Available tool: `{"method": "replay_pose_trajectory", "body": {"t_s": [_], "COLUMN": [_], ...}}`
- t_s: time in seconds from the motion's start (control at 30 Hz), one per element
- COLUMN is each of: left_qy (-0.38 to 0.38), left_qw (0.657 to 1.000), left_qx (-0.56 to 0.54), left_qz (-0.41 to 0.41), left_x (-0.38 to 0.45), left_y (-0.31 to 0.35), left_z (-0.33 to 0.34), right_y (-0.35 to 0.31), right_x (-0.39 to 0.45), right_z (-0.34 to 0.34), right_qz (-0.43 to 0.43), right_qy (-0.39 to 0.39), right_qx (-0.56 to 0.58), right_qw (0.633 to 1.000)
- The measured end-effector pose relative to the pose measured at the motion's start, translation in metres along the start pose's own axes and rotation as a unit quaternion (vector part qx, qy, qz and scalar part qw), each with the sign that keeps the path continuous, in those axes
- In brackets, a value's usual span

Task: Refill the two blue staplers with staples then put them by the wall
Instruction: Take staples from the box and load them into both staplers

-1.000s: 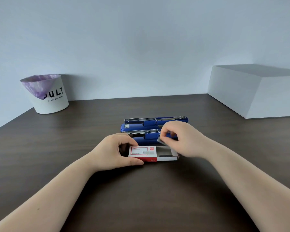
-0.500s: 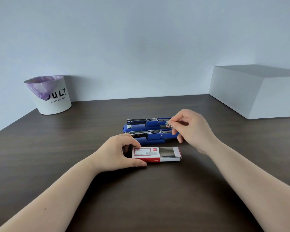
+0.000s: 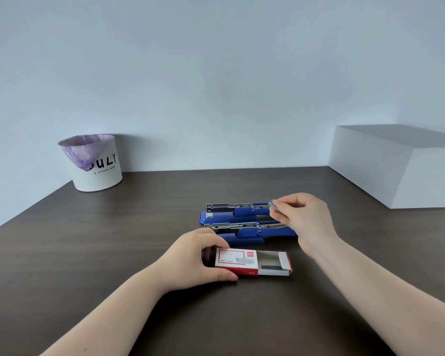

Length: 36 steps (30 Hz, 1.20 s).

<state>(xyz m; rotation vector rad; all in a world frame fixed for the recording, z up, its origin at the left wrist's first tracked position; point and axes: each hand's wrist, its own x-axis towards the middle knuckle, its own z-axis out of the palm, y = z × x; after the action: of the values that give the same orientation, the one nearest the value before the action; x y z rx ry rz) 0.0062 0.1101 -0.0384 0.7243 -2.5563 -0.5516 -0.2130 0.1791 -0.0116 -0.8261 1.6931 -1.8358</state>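
Observation:
Two blue staplers lie side by side on the dark table, both swung open with their metal trays showing: the far stapler (image 3: 231,214) and the near stapler (image 3: 244,233). In front of them sits a red and white staple box (image 3: 238,260), its inner drawer slid out to the right with staples inside. My left hand (image 3: 193,260) grips the box's left end. My right hand (image 3: 301,214) pinches a small strip of staples (image 3: 274,204) above the right end of the far stapler.
A white bucket (image 3: 98,173) with a purple liner stands at the back left by the wall. A large white box (image 3: 396,165) sits at the back right. The dark wooden table (image 3: 113,253) stretches to the wall.
My right hand lifted a strip of staples out of the box drawer and carried it up and back, over the staplers. My left hand stayed on the box.

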Motion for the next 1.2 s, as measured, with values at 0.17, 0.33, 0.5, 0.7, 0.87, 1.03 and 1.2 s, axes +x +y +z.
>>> {"method": "replay_pose_trajectory", "body": {"t_s": [0.17, 0.33, 0.5, 0.7, 0.87, 1.03, 1.2], "left_qy": [0.002, -0.008, -0.006, -0.012, -0.004, 0.126, 0.193], "left_qw": [1.0, 1.0, 1.0, 1.0, 1.0, 0.983, 0.964], "left_qx": [-0.002, 0.001, -0.007, -0.015, -0.019, -0.121, -0.13], "left_qz": [0.007, 0.005, 0.003, -0.002, -0.004, -0.059, -0.125], "left_x": [-0.001, -0.003, -0.004, -0.004, -0.004, 0.003, 0.02], "left_y": [0.0, 0.001, 0.001, -0.001, 0.002, 0.005, 0.002], "left_z": [0.001, -0.001, -0.003, -0.003, -0.005, -0.019, -0.034], "right_y": [-0.002, 0.0, 0.001, 0.0, -0.002, -0.009, -0.014], "right_x": [0.008, 0.02, 0.03, 0.025, 0.022, 0.027, 0.037], "right_z": [0.017, 0.035, 0.048, 0.05, 0.05, 0.046, 0.047], "right_qz": [-0.014, -0.016, 0.0, -0.071, -0.109, -0.12, -0.125], "right_qy": [0.013, -0.016, -0.05, -0.094, -0.096, -0.121, -0.112], "right_qx": [-0.018, -0.045, -0.07, -0.166, -0.153, -0.12, -0.116], "right_qw": [1.0, 0.999, 0.996, 0.979, 0.978, 0.978, 0.979]}}
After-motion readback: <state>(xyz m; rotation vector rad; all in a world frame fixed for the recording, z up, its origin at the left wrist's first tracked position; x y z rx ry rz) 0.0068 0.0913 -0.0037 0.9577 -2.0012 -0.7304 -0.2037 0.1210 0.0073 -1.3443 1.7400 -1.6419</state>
